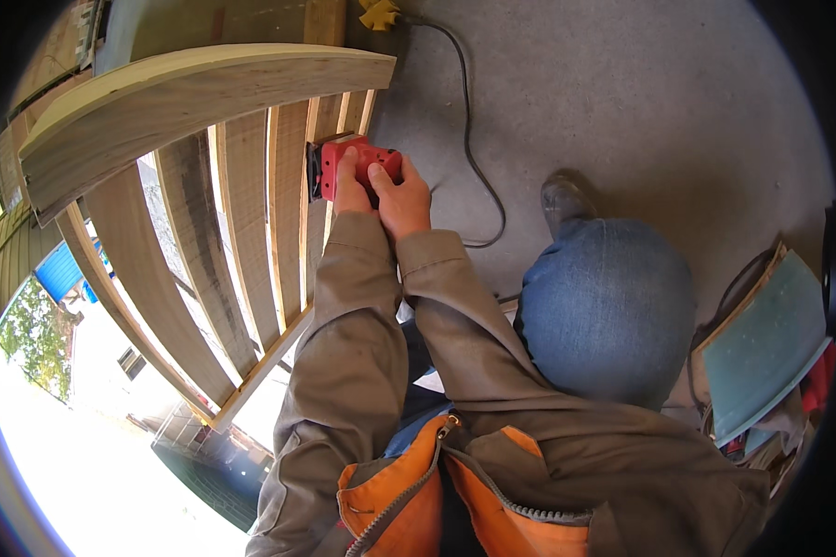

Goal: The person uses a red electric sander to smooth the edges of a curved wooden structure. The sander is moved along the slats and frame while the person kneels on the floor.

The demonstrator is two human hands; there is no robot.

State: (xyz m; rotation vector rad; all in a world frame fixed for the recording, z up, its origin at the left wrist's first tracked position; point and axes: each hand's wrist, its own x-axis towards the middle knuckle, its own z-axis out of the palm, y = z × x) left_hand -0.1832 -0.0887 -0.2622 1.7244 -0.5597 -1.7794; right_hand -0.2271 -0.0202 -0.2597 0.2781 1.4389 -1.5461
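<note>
Both my hands are closed around a red electric sander, whose dark base lies against a slat of a slatted wooden piece. My left hand grips the body on the near side, close to the slats. Beside it, my right hand wraps the rear of the sander, with the thumb on top. A thick curved board runs across the upper ends of the slats. Most of the sander's underside is hidden from me.
A black cord curves over the concrete floor from a yellow connector. My bent knee and shoe are to the right. A pale green panel leans among clutter at the far right. Bright outdoor ground shows at lower left.
</note>
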